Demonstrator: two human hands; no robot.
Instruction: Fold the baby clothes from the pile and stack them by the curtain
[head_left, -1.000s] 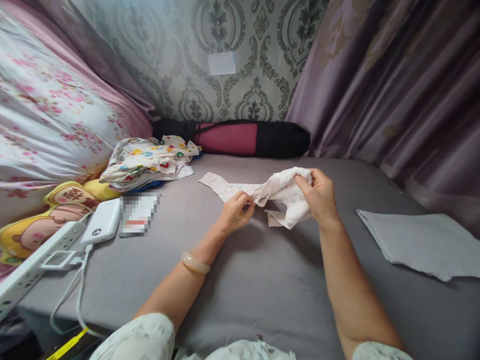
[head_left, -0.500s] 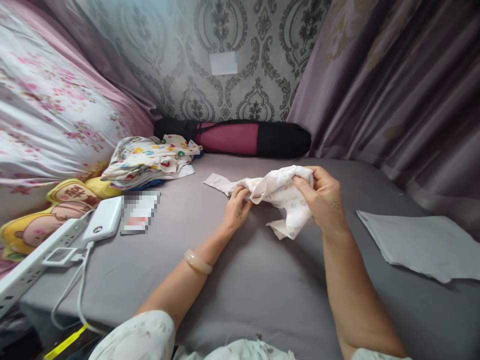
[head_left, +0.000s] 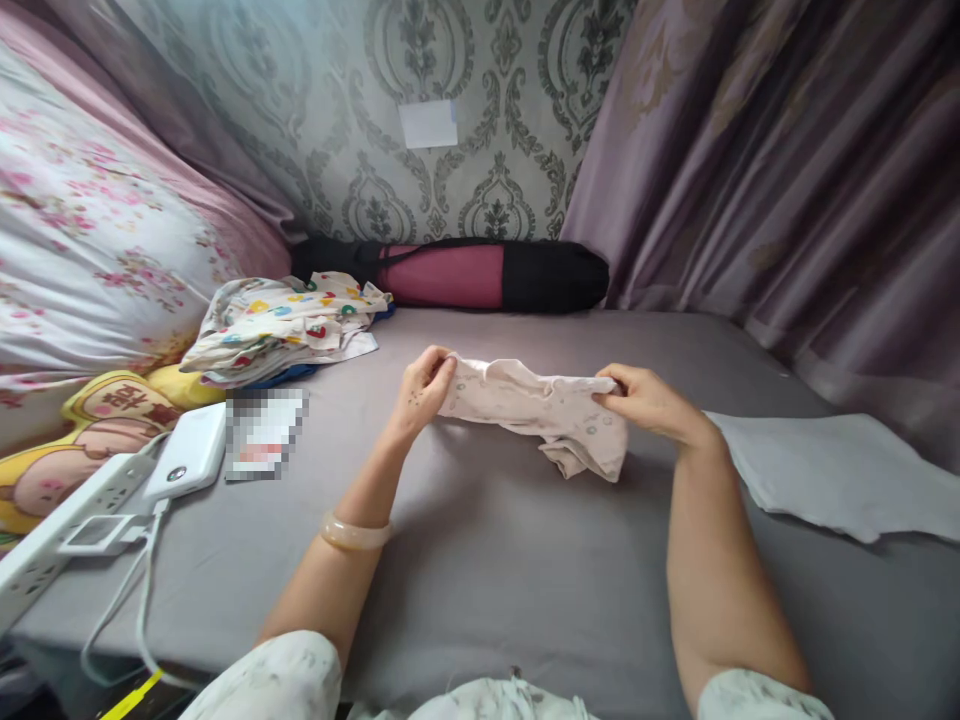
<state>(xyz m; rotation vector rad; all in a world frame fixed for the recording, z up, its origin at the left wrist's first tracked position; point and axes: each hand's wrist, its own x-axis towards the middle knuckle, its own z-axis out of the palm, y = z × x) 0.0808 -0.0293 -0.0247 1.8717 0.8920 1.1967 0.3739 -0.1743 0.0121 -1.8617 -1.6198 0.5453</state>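
A small pale pink garment (head_left: 525,400) with a faint print is stretched sideways between my hands, just above the grey sheet (head_left: 510,570). My left hand (head_left: 426,388) pinches its left end between thumb and fingers. At the upper right edge, my right hand (head_left: 637,398) grips the cloth the same way. Part of the garment hangs down near my right hand, with a small folded flap at the bottom. What kind of garment it is, I cannot tell for sure.
Patterned clothes (head_left: 292,325) lie heaped at the back left. Behind stands a black and maroon long bag (head_left: 450,275). Folded white cloth (head_left: 840,475) lies at right. On the left are a white power bank (head_left: 187,455), a power strip (head_left: 82,520), cables and a yellow cushion (head_left: 97,440).
My left hand has moved left and up from the garment's middle to its left end. The garment is now pulled out straighter between both hands. My right hand has lowered slightly.
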